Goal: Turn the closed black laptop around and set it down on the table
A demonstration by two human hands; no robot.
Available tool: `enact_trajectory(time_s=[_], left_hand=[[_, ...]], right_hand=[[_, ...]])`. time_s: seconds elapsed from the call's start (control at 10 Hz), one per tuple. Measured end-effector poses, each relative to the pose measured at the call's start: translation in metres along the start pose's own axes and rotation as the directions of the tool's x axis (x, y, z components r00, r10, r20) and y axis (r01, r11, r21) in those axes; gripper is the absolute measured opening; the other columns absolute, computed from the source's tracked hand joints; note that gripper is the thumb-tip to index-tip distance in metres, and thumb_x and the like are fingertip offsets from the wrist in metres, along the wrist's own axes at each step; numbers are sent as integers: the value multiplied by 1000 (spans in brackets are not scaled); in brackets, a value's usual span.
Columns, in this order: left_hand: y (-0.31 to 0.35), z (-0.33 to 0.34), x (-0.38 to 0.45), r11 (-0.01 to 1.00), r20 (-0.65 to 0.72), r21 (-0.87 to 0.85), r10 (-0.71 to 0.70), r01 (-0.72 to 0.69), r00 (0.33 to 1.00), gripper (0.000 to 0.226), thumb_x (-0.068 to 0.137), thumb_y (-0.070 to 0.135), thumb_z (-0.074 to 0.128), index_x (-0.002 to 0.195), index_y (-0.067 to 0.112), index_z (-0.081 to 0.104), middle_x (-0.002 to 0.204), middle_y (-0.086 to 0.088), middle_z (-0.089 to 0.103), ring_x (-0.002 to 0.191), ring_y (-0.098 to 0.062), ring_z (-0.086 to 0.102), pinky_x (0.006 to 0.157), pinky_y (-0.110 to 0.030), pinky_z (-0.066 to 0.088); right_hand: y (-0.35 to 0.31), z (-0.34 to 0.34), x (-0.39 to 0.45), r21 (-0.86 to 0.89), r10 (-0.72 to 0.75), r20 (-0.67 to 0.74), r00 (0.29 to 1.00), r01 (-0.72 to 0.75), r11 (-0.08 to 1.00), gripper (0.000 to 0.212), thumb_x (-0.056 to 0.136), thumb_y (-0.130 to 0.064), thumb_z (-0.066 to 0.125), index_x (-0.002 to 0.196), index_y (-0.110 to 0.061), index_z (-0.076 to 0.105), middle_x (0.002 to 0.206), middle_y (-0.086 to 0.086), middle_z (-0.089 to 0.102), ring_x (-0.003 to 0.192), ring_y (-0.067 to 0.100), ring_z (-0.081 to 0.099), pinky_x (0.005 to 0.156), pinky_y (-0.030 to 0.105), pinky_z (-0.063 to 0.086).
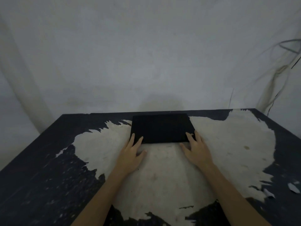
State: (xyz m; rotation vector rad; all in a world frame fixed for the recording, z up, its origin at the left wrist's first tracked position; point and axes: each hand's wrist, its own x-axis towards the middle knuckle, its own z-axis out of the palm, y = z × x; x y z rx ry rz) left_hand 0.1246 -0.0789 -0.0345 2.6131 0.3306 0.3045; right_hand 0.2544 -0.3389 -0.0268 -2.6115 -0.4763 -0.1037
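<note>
Fingers [141, 139] of left hand [132, 154] and right hand [196, 149] lay spread flat on near corners of closed laptop [161, 128], gripping nothing. Laptop flat on tabletop [228, 144], directly ahead, long axis left-right; hands equally near.

We seem to be in a bare, makeshift room rather than a furnished home or office, though the exact kind of place we cannot tell. Beyond our fingers [189, 137] rises a plain pale wall [146, 54], stained and unadorned. Loose cables [276, 75] trail down it, far to the right of our fingers. The worktop [48, 168] under them is dark and badly worn, its black coating peeled off in ragged patches [228, 144] down to a pale layer. The light is dim.
</note>
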Motion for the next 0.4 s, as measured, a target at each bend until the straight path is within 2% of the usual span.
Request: enact_trajectory(time_s=[0.1,0.2,0.3,0.4], left_hand=[[2,-1,-14,999,-36,-48,-7,5,999,65,100,47,56,159,30,34,173,-3,15,156,-25,25,120,-39,30],[4,-2,-23,996,-89,-92,-30,22,996,56,98,37,63,151,24,50,170,-3,28,145,-24,46,113,-32,37],[5,-6,-29,994,-172,-112,-21,2,985,43,96,28,67,139,21,64,158,-3,50,134,-21,56,105,-24,37],[8,-21,-27,993,-301,-113,10,-46,954,30,93,20,69,123,18,74,131,-3,71,118,-18,66,98,-21,42]], right_hand=[[-1,-1,-13,-18,-4,-20,1000,3,1000,72,97,-48,57,159,-19,36,168,15,24,152,34,28,119,45,33],[-5,-5,-23,-3,29,-66,997,-29,1000,68,94,-41,64,154,-14,45,162,17,36,143,36,40,114,44,36],[-15,-12,-27,-7,15,-124,992,-16,1000,57,90,-36,69,141,-13,59,147,14,53,131,32,53,107,40,42],[-33,-23,-23,76,6,-145,989,5,997,48,92,-38,68,133,-14,64,135,7,61,117,25,62,92,36,52]])
